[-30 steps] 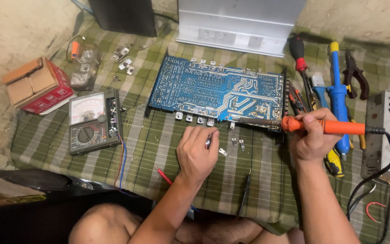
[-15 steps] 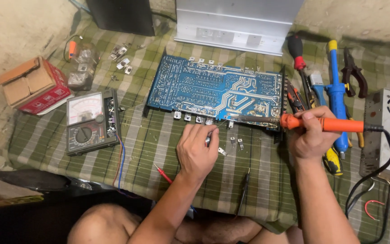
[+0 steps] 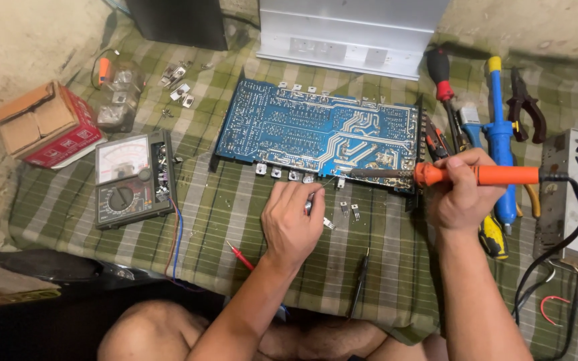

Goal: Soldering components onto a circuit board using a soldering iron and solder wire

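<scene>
On a green checked cloth, the blue board lies solder side up just beyond my fingers. My right hand grips the orange iron, its tip level along the board's near edge. My left hand curls its fingertips around a small metal tool, below the tabs. Loose transistors lie right of that hand. Best, I judge, to hold the iron steady and keep my fingertips off the hot tip.

Blue circuit board, orange soldering iron, green plaid cloth, red box
</scene>
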